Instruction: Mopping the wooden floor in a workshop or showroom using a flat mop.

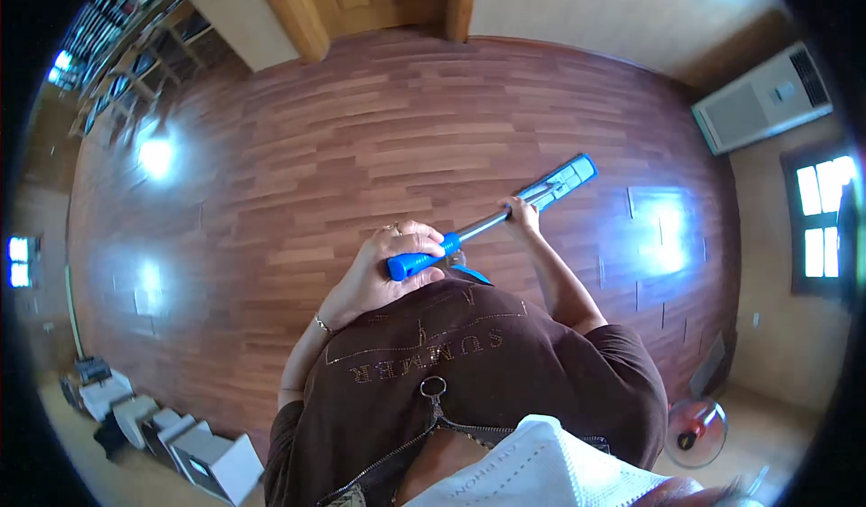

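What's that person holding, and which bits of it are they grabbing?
A flat mop: the left hand holds its blue end grip, the right hand its silver pole, close to the flat head.

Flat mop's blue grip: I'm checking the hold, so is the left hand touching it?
Touching: in the head view, the left hand curls around the blue grip.

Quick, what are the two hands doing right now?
Left hand: closed on the mop's blue grip.
Right hand: closed on its metal pole, near the flat head.
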Demonstrator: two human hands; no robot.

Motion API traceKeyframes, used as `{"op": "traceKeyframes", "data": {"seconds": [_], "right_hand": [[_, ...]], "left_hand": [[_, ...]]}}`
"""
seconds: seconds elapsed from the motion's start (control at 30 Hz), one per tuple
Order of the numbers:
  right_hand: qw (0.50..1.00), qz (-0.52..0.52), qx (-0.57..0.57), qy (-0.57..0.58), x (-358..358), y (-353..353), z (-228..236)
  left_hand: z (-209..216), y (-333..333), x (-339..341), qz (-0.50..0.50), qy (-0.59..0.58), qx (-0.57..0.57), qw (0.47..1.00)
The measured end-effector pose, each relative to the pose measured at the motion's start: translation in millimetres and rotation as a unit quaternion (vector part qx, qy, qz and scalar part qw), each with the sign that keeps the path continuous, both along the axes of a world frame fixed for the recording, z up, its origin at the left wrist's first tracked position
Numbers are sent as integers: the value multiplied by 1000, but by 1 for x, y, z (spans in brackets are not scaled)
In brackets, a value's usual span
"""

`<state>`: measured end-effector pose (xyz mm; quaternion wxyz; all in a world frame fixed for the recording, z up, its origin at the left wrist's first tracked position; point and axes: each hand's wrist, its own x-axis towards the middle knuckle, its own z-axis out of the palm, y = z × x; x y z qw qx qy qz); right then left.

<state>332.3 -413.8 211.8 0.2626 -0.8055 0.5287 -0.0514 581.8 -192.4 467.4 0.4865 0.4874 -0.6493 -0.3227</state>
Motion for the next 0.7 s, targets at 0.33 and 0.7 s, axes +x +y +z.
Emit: {"op": "traceKeyframes", "data": {"seconds": [0.33,0.7], "right_hand": [[935,336,-91,-69,144,94,45],[741,650,104,-133,219,288,116]], "left_hand": [[50,155,18,283,-35,-33,958],[95,300,-79,486,-164,-317,798]]}}
